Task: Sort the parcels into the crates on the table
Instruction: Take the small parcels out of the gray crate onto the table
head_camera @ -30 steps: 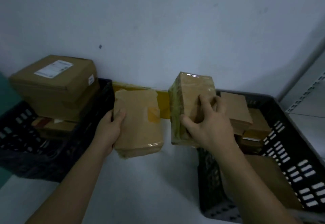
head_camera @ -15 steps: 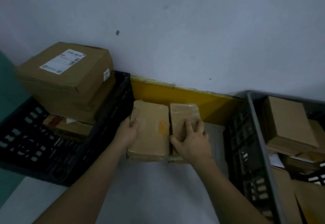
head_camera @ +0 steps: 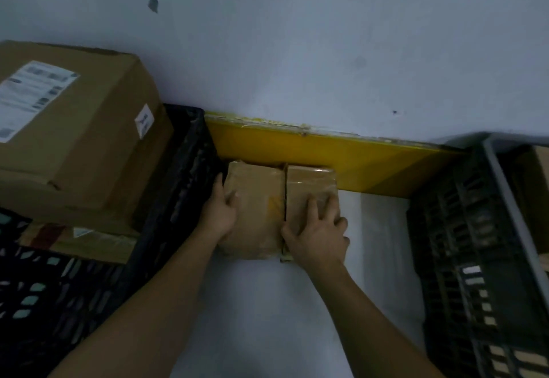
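Two small brown taped parcels lie side by side on the white table, between two black crates. My left hand (head_camera: 221, 211) grips the left edge of the left parcel (head_camera: 258, 208). My right hand (head_camera: 316, 233) lies over the near end of the right parcel (head_camera: 310, 187), fingers spread on top and thumb in the gap between the two. The far ends of both parcels touch a yellow strip (head_camera: 341, 154) at the wall's foot. The left crate (head_camera: 184, 175) stands just left of my left hand; the right crate (head_camera: 463, 229) is farther right.
A large cardboard box (head_camera: 80, 128) with a white label sits on top of other parcels in the left crate. Part of another box (head_camera: 539, 199) shows in the right crate. White table surface (head_camera: 267, 318) stretches between the crates towards me. The wall is directly behind.
Both hands have lowered the two parcels from in front of me down onto the table, brought them together and pushed them back against the yellow strip. My view has tilted down and left.
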The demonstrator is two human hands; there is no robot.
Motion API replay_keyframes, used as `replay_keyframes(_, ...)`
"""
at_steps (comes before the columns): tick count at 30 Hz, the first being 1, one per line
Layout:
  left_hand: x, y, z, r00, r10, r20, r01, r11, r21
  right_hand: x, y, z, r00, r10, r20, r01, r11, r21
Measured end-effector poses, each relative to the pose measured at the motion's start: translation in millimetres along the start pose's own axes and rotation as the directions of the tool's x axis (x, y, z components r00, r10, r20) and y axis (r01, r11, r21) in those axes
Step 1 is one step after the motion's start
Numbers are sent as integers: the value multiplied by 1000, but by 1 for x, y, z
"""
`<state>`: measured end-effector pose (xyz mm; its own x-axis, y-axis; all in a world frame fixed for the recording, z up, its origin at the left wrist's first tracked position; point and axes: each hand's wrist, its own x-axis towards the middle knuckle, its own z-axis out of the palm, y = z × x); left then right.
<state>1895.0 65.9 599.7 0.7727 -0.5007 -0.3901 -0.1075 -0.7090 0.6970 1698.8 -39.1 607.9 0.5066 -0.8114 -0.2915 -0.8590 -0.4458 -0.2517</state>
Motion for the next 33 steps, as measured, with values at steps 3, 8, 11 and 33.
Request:
replay_keyframes(3, 7, -5, 8, 996, 86, 37, -90, 986, 142, 6, -6, 13, 1000, 24, -15, -24, 999, -29)
replay_keyframes(8, 17, -17, 15, 990, 38, 137, -99, 877, 470, 12, -20, 23, 999, 37, -19, -38, 997, -71)
replay_keyframes(11, 16, -13, 22, 989, 48, 139, -121, 802, 585, 13, -23, 28, 999, 41, 9, -40, 994, -106)
replay_keyframes(33, -52, 79, 9, 903, 420, 88, -346, 591, 729, -55, 20, -83, 987, -17, -162, -22, 971, -239)
